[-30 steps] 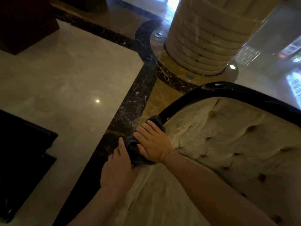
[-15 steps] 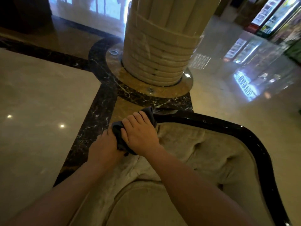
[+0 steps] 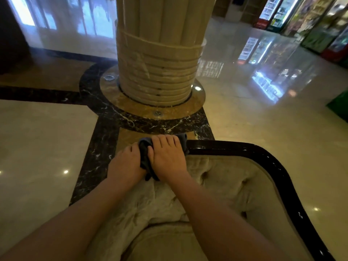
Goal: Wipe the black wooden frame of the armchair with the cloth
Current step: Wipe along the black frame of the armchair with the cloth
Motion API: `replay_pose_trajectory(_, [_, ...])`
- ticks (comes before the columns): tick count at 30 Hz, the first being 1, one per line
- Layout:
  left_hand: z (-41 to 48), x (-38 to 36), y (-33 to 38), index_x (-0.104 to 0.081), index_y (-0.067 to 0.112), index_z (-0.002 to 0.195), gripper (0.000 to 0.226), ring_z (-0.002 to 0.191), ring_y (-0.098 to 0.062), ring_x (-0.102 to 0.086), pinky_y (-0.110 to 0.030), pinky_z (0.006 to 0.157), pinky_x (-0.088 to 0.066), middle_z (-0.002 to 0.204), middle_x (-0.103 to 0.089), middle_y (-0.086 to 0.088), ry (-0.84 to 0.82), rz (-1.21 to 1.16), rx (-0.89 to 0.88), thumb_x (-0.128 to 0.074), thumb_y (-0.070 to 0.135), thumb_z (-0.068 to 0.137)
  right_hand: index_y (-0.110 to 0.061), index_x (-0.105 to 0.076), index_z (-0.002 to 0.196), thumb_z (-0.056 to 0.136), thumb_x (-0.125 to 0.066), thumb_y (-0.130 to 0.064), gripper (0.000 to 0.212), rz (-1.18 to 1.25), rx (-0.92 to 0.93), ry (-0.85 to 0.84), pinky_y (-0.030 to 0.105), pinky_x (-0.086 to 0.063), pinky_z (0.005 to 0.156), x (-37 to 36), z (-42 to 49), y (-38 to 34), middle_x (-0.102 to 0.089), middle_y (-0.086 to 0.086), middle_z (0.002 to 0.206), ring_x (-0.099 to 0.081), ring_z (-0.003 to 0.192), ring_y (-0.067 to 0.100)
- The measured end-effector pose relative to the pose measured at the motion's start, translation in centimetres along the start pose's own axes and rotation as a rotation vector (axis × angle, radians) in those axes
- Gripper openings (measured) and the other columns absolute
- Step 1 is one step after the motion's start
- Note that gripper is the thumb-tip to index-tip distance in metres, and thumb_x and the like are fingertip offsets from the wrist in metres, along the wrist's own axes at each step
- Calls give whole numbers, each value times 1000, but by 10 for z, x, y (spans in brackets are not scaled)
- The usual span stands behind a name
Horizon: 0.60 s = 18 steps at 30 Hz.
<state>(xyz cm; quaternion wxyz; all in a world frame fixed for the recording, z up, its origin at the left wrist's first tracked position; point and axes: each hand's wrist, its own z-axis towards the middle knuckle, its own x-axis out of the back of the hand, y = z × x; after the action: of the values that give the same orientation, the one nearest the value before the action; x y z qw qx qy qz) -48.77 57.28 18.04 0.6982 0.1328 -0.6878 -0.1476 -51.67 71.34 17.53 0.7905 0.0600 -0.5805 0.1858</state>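
Observation:
The armchair's glossy black wooden frame (image 3: 263, 153) runs along the top of the backrest and curves down the right side. Its beige tufted upholstery (image 3: 226, 181) fills the space inside. A dark grey cloth (image 3: 145, 157) is folded over the frame's upper left corner. My right hand (image 3: 167, 159) lies flat on the cloth, fingers over the top edge. Beside it, my left hand (image 3: 126, 164) presses against the cloth's left side. The frame under both hands is hidden.
A ribbed beige stone column (image 3: 158, 59) stands just beyond the chair on a round brown base with a black marble ring (image 3: 105, 108). Polished pale marble floor (image 3: 41, 140) spreads left and right. Lit drinks coolers (image 3: 278, 14) stand far back right.
The view has swung up and to the right, bringing the column and shop area into sight. Both hands and the cloth have slid along the frame up to its top corner.

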Motion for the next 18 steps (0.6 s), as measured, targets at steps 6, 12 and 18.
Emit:
replay_pose_trajectory(6, [15, 1, 39, -41, 11, 137, 71, 110, -36, -57, -50, 88, -51, 127, -56, -16, -63, 137, -21, -65, 53, 85, -18, -53, 125, 103, -30, -42, 40, 11, -125, -1, 45, -35, 109, 24, -18, 71, -62, 5, 123, -52, 117, 25])
replay_pose_trajectory(12, [33, 2, 99, -51, 13, 130, 69, 115, -37, -55, -51, 92, -47, 126, -59, -14, -64, 223, -120, -45, 67, 88, -14, -53, 129, 103, -26, -43, 47, 24, -264, -28, 47, -29, 115, 45, -39, 139, -60, 9, 128, -49, 123, 29])
replay_pose_trajectory(18, [44, -26, 180, -57, 17, 114, 51, 107, -29, -58, -47, 92, -46, 115, -63, -8, -83, 241, -235, -35, 58, 96, -13, -51, 132, 105, -27, -40, 45, 50, -353, -36, 47, -22, 118, 62, -57, 203, -57, 10, 133, -45, 128, 30])
